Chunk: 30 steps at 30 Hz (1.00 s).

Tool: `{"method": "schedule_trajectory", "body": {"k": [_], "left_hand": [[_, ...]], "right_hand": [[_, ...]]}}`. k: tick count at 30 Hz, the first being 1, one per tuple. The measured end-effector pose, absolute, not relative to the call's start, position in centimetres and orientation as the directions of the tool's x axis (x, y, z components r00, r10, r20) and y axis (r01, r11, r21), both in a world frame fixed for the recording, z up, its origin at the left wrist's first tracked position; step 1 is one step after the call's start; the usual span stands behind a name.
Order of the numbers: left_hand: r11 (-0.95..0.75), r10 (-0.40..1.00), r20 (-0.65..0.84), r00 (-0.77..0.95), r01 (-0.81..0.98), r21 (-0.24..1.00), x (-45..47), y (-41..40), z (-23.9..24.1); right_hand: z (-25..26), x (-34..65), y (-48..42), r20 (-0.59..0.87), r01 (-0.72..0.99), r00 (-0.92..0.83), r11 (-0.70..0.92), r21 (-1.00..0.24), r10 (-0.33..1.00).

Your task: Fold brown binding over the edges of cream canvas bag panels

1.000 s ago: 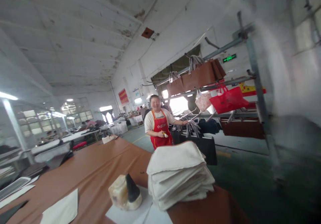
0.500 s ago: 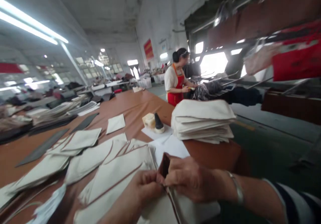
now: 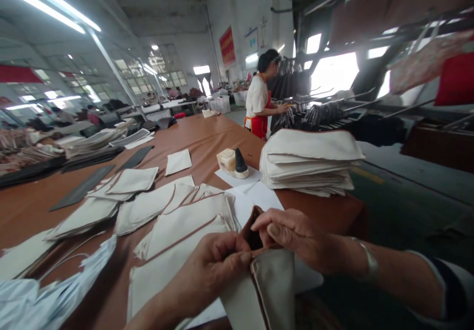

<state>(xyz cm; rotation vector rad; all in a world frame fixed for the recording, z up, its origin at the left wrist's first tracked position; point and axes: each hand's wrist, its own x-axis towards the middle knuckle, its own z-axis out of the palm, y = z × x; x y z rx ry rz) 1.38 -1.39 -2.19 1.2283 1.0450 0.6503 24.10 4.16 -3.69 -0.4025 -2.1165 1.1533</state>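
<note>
Both my hands meet low in the middle over a cream fabric piece with brown trim (image 3: 264, 290). My left hand (image 3: 213, 271) pinches its upper edge with thumb and fingers closed. My right hand (image 3: 292, 234), a bangle on its wrist, curls its fingers round the brown leather tab (image 3: 255, 231) at the top of the same piece. Under and beside my hands lie several more cream pieces with brown edging (image 3: 177, 226), fanned out on the brown table (image 3: 192, 137).
A tall stack of cream pieces (image 3: 311, 165) sits at the table's right edge, with a yellowish block and black cone (image 3: 235, 163) on white paper beside it. Dark strips (image 3: 85, 187) lie left. A person in a red apron (image 3: 261, 100) stands by hanging racks beyond.
My view swung down and left from the room to the table. My hands came into view and now grip the cream piece, its brown tab lifted slightly higher.
</note>
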Motion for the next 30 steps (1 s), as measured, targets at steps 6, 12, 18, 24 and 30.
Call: {"method": "schedule_trajectory", "body": {"k": [6, 12, 18, 24, 30], "left_hand": [[0.211, 0.867, -0.256, 0.429, 0.149, 0.966, 1.6, -1.9, -0.9], [0.287, 0.872, -0.263, 0.413, 0.004, 0.958, 2.0, -2.9, -0.9], [0.306, 0.867, -0.250, 0.431, -0.064, 0.950, 1.8, -3.0, -1.7], [0.290, 0.897, -0.258, 0.359, -0.036, 0.956, 1.8, -2.9, -1.6], [0.284, 0.896, -0.276, 0.347, 0.028, 0.958, 1.9, -2.6, -1.4]], "right_hand": [[-1.1, 24.1, 5.0, 0.099, 0.054, -0.881, 0.304, -0.951, 0.463], [-2.0, 23.6, 4.1, 0.224, -0.039, -0.839, 0.356, -0.934, 0.496], [-1.1, 24.9, 4.6, 0.168, -0.038, -0.833, 0.249, -0.968, 0.527], [-0.2, 26.2, 5.3, 0.008, 0.083, -0.894, 0.183, -0.980, 0.448], [-1.3, 25.5, 4.8, 0.062, 0.068, -0.843, 0.220, -0.973, 0.535]]}}
